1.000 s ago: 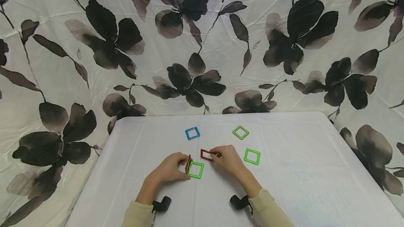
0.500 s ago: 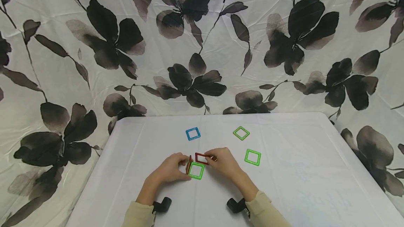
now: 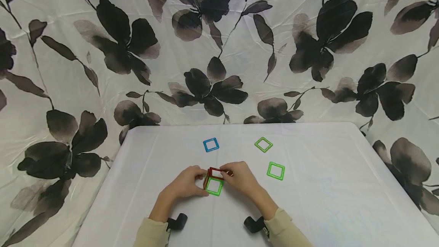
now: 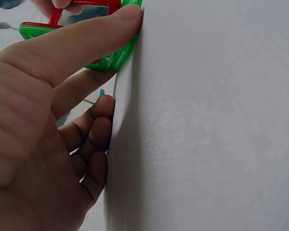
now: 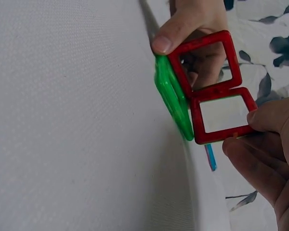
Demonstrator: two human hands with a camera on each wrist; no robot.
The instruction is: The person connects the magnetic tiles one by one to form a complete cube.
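In the head view a green square magnetic tile (image 3: 214, 194) lies flat on the white table. Along its left side a red square tile (image 3: 206, 180) stands upright, held between the thumb and fingers of my left hand (image 3: 185, 182). At the green tile's far side, my right hand (image 3: 241, 178) pinches a second red tile (image 3: 216, 169) by its right edge. The right wrist view shows this pinched red tile (image 5: 198, 120) meeting the other red tile (image 5: 233, 57) at a corner, both rising from the green tile (image 5: 171, 96). My left thumb partly covers the green tile (image 4: 123, 55) in the left wrist view.
Beyond the hands lies a blue square tile (image 3: 212, 149). Two more green tiles, one turned like a diamond (image 3: 268, 141) and another green square (image 3: 269, 169), lie to the right. A floral cloth (image 3: 212, 48) hangs behind the table (image 3: 326, 201).
My right hand has brought its red tile leftward, from apart to the green tile's far edge beside the upright red tile. The left hand has stayed in place.
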